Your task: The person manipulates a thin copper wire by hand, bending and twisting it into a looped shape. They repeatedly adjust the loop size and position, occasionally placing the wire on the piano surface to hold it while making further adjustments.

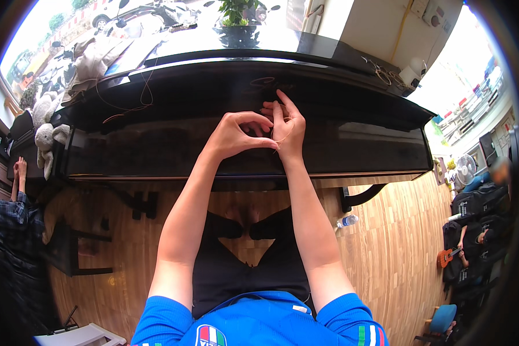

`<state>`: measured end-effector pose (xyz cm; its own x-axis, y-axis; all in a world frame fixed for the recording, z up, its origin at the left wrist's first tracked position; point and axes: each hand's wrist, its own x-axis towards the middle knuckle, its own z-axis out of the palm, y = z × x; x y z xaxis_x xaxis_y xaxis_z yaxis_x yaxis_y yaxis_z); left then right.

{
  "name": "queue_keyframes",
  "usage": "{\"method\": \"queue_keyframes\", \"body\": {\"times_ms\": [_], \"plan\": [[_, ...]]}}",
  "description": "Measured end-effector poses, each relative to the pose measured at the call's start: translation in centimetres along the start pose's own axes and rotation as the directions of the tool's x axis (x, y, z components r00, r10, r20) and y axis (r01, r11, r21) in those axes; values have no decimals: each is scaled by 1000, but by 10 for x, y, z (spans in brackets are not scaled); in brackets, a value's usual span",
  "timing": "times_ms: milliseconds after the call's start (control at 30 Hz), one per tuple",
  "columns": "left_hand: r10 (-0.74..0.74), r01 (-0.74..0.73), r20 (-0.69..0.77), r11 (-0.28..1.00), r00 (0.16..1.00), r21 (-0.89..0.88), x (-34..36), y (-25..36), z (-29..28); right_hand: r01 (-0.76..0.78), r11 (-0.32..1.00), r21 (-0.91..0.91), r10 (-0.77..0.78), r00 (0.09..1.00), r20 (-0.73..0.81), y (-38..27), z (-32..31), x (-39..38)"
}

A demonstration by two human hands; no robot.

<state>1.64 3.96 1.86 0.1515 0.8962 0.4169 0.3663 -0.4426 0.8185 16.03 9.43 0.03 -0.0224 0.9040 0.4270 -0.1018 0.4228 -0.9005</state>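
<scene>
Above the closed black upright piano (184,144) my two hands meet. A thin light string (282,140) makes a small loop at my right palm. With thumb and index finger curved round, my left hand (239,135) pinches the string against the base of my right thumb. My right hand (290,130) points its index finger forward, its thumb raised and the other fingers bent in, with the string running across it. The string's ends are too fine to follow. To the left, a longer loose reddish string (135,108) lies in loops over the piano's front.
A potted plant (234,14) and a cloth (92,63) rest on the piano's top, cables (383,74) at its right end. Grey plush toys (45,138) sit at the left end, near another person (11,207). A water bottle (346,221) lies on the wooden floor.
</scene>
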Motion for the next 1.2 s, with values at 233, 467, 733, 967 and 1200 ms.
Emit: {"method": "queue_keyframes", "body": {"times_ms": [233, 467, 733, 967, 1200], "plan": [[69, -69, 3, 997, 998, 45, 1, 3, 1, -13, 1000, 10, 13, 1000, 7, 5, -1, 1], [51, -50, -20, 998, 998, 43, 1, -2, 1, -6, 1000, 25, 5, 1000, 12, 4, -1, 1], [-49, 49, -251, 999, 967, -7, 5, -12, 6, -29, 968, 249, 3, 995, 104, -4, -5, 2], [-28, 8, -318, 998, 948, -64, 5, -15, 8, -17, 950, 311, -23, 992, 127, -8, -5, 0], [-95, 48, -308, 986, 947, -157, 6, -21, 6, -101, 974, 204, 53, 973, 226, 0, -11, 2]]}}
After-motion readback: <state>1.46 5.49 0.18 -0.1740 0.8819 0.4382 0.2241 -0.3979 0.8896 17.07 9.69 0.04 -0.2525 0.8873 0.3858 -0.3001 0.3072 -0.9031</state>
